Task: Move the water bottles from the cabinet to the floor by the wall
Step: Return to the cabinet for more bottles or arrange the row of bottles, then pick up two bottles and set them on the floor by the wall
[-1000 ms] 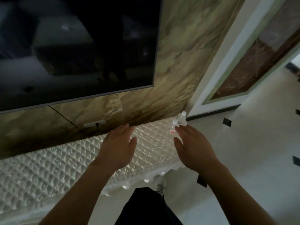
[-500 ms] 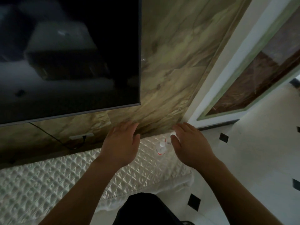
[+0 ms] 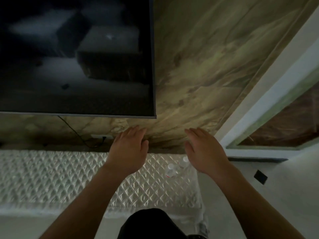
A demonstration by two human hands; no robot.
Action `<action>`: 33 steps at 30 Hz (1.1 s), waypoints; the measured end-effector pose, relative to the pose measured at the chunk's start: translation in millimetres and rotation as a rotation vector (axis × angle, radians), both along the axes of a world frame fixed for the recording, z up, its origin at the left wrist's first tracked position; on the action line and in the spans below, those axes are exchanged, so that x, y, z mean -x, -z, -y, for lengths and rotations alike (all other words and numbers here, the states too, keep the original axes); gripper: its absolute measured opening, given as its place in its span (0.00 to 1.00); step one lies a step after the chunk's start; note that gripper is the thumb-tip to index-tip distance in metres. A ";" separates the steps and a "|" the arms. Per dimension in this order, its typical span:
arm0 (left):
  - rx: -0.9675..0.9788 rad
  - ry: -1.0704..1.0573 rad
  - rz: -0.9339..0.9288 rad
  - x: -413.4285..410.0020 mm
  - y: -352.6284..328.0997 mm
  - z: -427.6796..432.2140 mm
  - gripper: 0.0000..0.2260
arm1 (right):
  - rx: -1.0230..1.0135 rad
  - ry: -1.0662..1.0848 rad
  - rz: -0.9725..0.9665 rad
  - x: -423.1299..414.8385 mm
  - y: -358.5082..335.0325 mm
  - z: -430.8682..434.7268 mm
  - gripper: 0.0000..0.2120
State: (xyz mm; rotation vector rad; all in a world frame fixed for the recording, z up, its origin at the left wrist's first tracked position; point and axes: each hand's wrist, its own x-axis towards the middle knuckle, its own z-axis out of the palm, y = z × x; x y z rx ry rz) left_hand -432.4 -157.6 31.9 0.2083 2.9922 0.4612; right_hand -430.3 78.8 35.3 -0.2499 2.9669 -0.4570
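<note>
Two clear water bottles with white caps stood upright on the cabinet [image 3: 51,178], on its white quilted cover and close to its right end. The nearer water bottle [image 3: 170,171] showed a trace of red label at its lower part; the farther water bottle [image 3: 183,163] stood just beside it, toward the wall. Whether the two touched could not be told in the dim light. The left hand [image 3: 128,152] was extended palm down over the rear of the cabinet, left of the bottles and apart from them, its grip wide, fingers straight and holding nothing. The right hand [image 3: 205,152] was extended likewise, grip wide and holding nothing, its wrist edge just beside the farther bottle in the view; contact could not be confirmed. Both sets of fingertips pointed toward the marble-patterned wall [image 3: 198,66]. A dark television [image 3: 76,54] was mounted on that wall above the cabinet, with a white socket [image 3: 101,136] and a black cable [image 3: 76,133] below it. To the right lay the pale floor [image 3: 276,204] with a black diamond inset [image 3: 260,176], bordered by a white door frame [image 3: 276,83]. The person's dark trouser leg [image 3: 150,223] appeared at the bottom edge.
</note>
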 end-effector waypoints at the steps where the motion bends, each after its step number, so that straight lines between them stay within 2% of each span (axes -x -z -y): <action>1: 0.003 -0.022 -0.003 -1.7 -0.3 -9.7 0.26 | 0.002 -0.023 0.007 2.7 0.7 -9.3 0.25; 8: 0.020 -0.164 -0.005 -14.1 -2.6 -81.1 0.21 | 0.032 -0.157 0.023 24.7 2.9 -81.6 0.23; 18: 0.064 -0.335 -0.027 -35.4 -0.2 -144.2 0.23 | 0.050 -0.376 -0.018 52.8 5.2 -128.3 0.19; 22: 0.044 -0.379 -0.014 -36.3 8.6 -147.2 0.24 | 0.054 -0.416 0.004 60.8 13.9 -126.8 0.21; 27: 0.016 -0.394 0.044 -28.6 40.0 -143.1 0.25 | 0.068 -0.391 0.117 67.7 48.8 -115.2 0.25; 33: -0.067 -0.415 0.127 -17.1 111.0 -141.0 0.30 | 0.066 -0.350 0.235 79.0 117.5 -101.9 0.28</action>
